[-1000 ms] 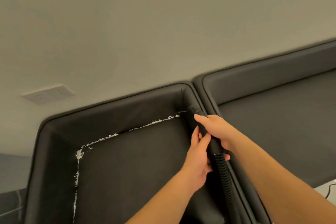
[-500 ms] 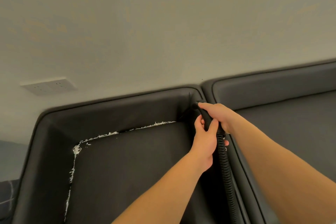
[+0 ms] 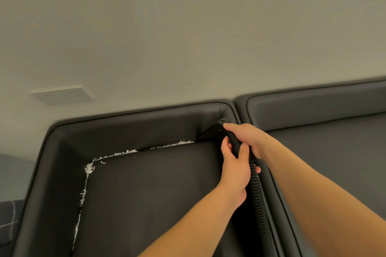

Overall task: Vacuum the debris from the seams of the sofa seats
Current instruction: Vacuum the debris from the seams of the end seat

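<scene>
A dark grey sofa seat [image 3: 150, 198] has white shredded debris [image 3: 133, 151] lying along its back seam and down its left seam [image 3: 82, 196]. A black vacuum nozzle [image 3: 211, 131] points into the back right corner of that seat, its tip at the right end of the debris line. My right hand [image 3: 244, 137] grips the nozzle's black tube from above. My left hand [image 3: 235, 165] grips the same tube just below, where the ribbed black hose [image 3: 259, 202] begins and runs down toward me.
A second dark seat [image 3: 325, 165] adjoins on the right, separated by a padded divider [image 3: 236, 108]. A plain wall rises behind the sofa, with a white socket plate [image 3: 61, 95] at the left. Tiled floor shows at the lower left.
The nozzle tip has swung left from the corner onto the back seam, reaching the right end of the debris. Both hands keep their grip; the view has shifted slightly.
</scene>
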Demonstrator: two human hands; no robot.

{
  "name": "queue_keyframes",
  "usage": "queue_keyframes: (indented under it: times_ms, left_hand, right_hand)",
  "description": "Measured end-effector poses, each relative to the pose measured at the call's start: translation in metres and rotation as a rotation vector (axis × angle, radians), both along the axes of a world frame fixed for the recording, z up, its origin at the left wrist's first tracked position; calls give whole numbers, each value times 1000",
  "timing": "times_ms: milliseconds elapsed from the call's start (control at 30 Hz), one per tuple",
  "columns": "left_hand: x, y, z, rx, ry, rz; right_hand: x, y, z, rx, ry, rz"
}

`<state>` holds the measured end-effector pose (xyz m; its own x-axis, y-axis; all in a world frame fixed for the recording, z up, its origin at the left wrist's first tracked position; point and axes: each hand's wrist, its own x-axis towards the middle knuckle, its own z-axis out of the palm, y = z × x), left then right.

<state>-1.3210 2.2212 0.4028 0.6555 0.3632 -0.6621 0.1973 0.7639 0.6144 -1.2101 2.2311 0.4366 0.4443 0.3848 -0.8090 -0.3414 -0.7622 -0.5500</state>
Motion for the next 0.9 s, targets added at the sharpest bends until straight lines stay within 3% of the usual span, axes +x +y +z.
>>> queue_keyframes:
  times_ms: [400,900]
  left_hand:
    - [9,-3,19,107,68,-19]
    - [10,22,0,87,116,-16]
  right_hand:
    - [3,3,12,66,-75,77]
    - [2,28,-18,-25,-138,96]
